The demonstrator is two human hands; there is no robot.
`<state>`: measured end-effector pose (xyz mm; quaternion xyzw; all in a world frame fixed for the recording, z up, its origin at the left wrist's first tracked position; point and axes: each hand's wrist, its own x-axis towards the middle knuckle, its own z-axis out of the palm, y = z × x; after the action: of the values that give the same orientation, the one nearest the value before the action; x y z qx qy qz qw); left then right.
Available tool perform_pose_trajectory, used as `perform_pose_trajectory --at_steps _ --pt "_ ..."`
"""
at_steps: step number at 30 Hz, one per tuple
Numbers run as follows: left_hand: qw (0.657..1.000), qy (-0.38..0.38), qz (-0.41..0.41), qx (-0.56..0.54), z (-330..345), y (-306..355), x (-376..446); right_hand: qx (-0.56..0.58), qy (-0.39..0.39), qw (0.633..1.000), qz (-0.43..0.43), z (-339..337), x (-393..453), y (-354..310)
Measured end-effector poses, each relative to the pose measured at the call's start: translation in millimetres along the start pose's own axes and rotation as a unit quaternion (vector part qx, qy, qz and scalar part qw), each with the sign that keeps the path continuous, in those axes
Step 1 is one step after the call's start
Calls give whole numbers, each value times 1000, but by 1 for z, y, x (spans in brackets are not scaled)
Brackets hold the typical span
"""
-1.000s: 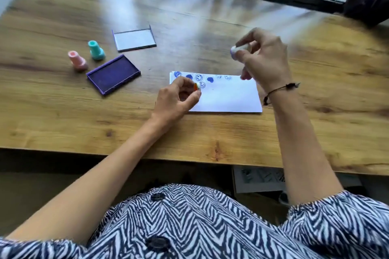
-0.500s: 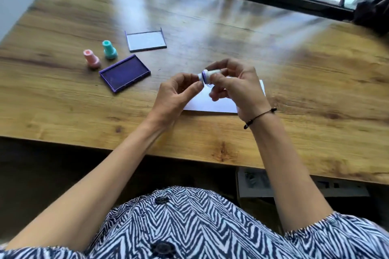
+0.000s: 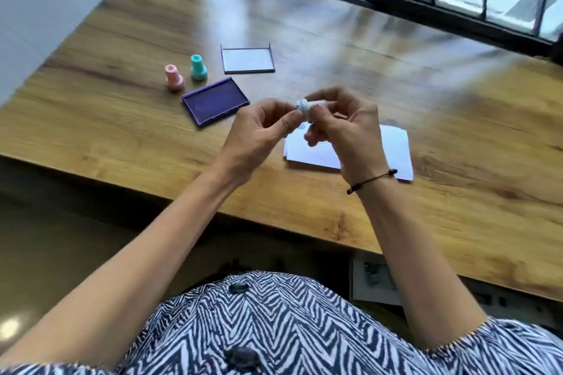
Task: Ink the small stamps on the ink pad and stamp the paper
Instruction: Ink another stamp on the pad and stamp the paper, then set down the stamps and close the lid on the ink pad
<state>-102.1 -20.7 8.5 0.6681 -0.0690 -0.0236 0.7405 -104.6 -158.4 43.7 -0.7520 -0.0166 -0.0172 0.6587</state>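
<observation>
My right hand [image 3: 350,131] is shut on a small white stamp [image 3: 307,106], held sideways above the left end of the white paper [image 3: 393,146], with its blue-inked face turned to the left. My left hand [image 3: 259,134] hovers beside it, thumb and forefinger pinched right at the stamp's face; whether they grip anything is hidden. The open purple ink pad [image 3: 216,103] lies to the left of both hands. A pink stamp [image 3: 174,77] and a teal stamp [image 3: 198,67] stand upright behind the pad. My hands cover most of the prints on the paper.
The ink pad's lid [image 3: 247,59] lies flat behind the pad. The wooden table [image 3: 457,222] has its front edge close to my body. A dark window grille [image 3: 426,0] runs along the far side.
My right hand has brought the white stamp down and to the left, meeting my left hand, which has lifted off the paper. The view has also shifted.
</observation>
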Motion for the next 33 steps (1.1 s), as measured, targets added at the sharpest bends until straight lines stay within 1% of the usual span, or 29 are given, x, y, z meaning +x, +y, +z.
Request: perform_pose_trajectory --at_steps 3,7,10,12,13,15,17,21,25,27,30,31,33 --pt "1000 21 14 -5 -6 6 -2 13 -6 1000 -9 11 2 -4" --pt "999 43 18 20 -21 8 -3 -20 -26 999 -18 26 9 -4" --pt "994 79 -24 75 -36 -1 -1 -107 -79 991 -7 41 25 -5" --pt "987 127 -52 79 -48 -9 -1 -185 -106 977 -28 55 46 -6" --pt "984 154 -58 71 -53 -11 -2 -217 -104 969 -49 63 59 -7" --pt "974 210 -60 56 -64 -14 -5 -284 -94 949 -100 83 86 -7" --pt "967 240 -61 53 -73 -15 -8 -361 -103 916 -144 104 114 -5" --pt "965 254 -46 53 -82 -11 -14 -476 -169 844 -177 140 158 8" --pt "963 261 -52 42 -83 -8 -14 -528 -200 804 -187 155 175 15" --pt "962 264 -52 41 -83 -7 -12 -542 -211 791 -192 157 178 17" --pt "964 256 -53 52 -84 -8 -10 -536 -240 788 -186 152 179 15" --pt "964 254 -53 54 -84 -8 -9 -530 -239 795 -172 148 180 14" --pt "964 254 -56 51 -84 -8 -7 -517 -201 823 -123 133 184 11"
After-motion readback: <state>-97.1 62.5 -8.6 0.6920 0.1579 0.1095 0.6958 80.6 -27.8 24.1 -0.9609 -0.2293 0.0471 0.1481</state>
